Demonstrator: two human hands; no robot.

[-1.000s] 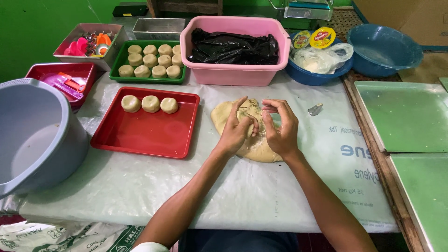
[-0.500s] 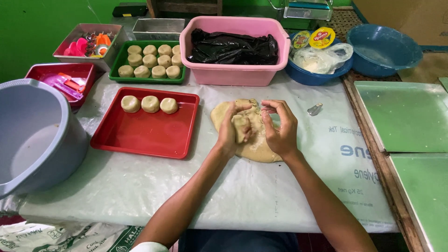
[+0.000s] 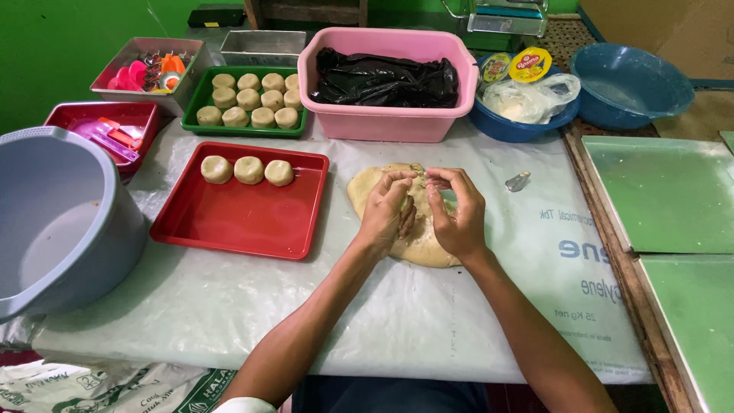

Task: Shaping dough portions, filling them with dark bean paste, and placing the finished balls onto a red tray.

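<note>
A flat tan mass of dough (image 3: 365, 189) lies on the plastic-covered table (image 3: 428, 321). My left hand (image 3: 387, 212) and my right hand (image 3: 456, 208) sit side by side on top of it, fingers curled and pinching a lump of dough between them. A red tray (image 3: 245, 218) to the left holds three round dough balls (image 3: 248, 170) in a row along its far edge. Behind it a green tray (image 3: 206, 92) carries several more dough balls.
A big grey basin (image 3: 57, 222) stands at the left edge. A pink tub (image 3: 386, 122) with black plastic sits behind the dough, blue bowls (image 3: 631, 76) at back right. Green boards (image 3: 665, 191) lie right. A small metal piece (image 3: 518, 181) lies near the dough.
Both hands have drawn closer together over the dough, fingers curling tighter around the lump between them. The trays and bowls have not moved.
</note>
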